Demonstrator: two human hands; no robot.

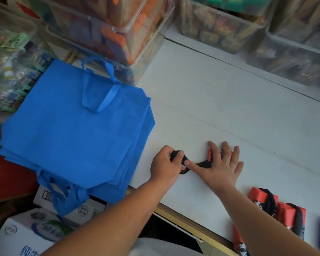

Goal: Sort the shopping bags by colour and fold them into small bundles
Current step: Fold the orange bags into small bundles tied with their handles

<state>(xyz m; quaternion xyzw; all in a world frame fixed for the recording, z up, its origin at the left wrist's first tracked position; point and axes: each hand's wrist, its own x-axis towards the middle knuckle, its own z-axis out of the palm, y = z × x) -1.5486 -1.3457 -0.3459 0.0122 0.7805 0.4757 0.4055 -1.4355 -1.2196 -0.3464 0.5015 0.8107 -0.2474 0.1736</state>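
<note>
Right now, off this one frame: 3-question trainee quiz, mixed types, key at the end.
1. True or false: the blue bags lie unfolded in a stack, left of both hands.
2. What does the left hand have in its grip? A) a black strap B) a pen C) nothing
3. Fill in: the right hand presses, fingers spread, on a folded ___ bundle.
Key: 1 true; 2 A; 3 red.
</note>
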